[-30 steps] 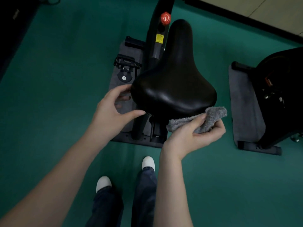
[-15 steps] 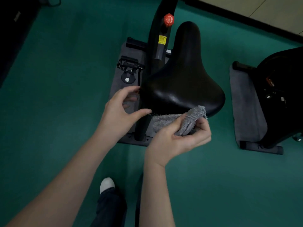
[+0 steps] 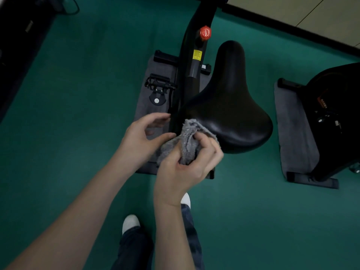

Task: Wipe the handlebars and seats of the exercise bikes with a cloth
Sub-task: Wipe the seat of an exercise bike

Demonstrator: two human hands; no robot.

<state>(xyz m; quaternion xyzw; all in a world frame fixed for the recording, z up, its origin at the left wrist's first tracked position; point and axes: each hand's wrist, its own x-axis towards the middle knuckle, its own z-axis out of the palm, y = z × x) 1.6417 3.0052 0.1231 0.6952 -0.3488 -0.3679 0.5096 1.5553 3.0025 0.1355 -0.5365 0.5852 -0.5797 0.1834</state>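
A black bike seat (image 3: 228,106) fills the centre, its nose pointing away from me. My right hand (image 3: 187,166) grips a bunched grey cloth (image 3: 187,141) against the seat's rear left edge. My left hand (image 3: 142,137) hovers just left of the cloth, fingers loosely spread, thumb tip touching the cloth, holding nothing. No handlebars are in view.
The bike's black frame (image 3: 192,61) carries a red knob (image 3: 205,33) and a pedal (image 3: 158,83), standing on a grey mat (image 3: 148,106). A second bike (image 3: 335,117) on another mat (image 3: 292,121) stands at right. Green floor surrounds them; my feet (image 3: 131,223) are below.
My right hand has carried the cloth from the seat's rear right, along the rear edge, to its rear left corner. My left hand came off the seat's left side.
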